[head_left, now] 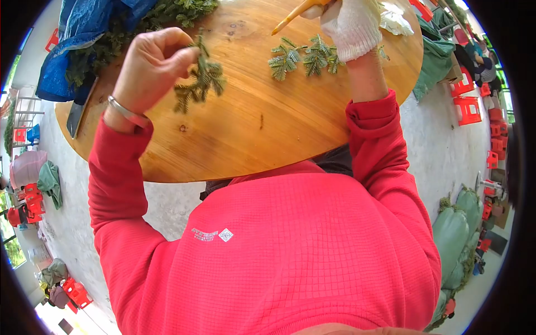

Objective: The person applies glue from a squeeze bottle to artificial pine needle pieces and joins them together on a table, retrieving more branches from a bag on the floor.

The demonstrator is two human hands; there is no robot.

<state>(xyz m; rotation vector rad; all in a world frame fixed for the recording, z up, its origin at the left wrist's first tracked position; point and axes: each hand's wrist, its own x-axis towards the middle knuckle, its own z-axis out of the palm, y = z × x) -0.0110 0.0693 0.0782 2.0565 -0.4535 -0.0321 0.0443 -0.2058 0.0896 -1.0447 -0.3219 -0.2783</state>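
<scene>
Bare left hand [146,71] pinching an evergreen sprig [205,82], the sprig just right of it above the wooden bench [229,137], gloved right hand [352,25] gripping an orange-yellow tool [294,15], flat sprigs [316,58] just left of its wrist, blue sheeting [84,25] beyond left hand.

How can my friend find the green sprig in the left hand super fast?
Find the round wooden table. Over its left half is the left hand, silver bracelet at its wrist. That hand holds the green sprig; the sprigs by the white glove lie on the table instead.
</scene>
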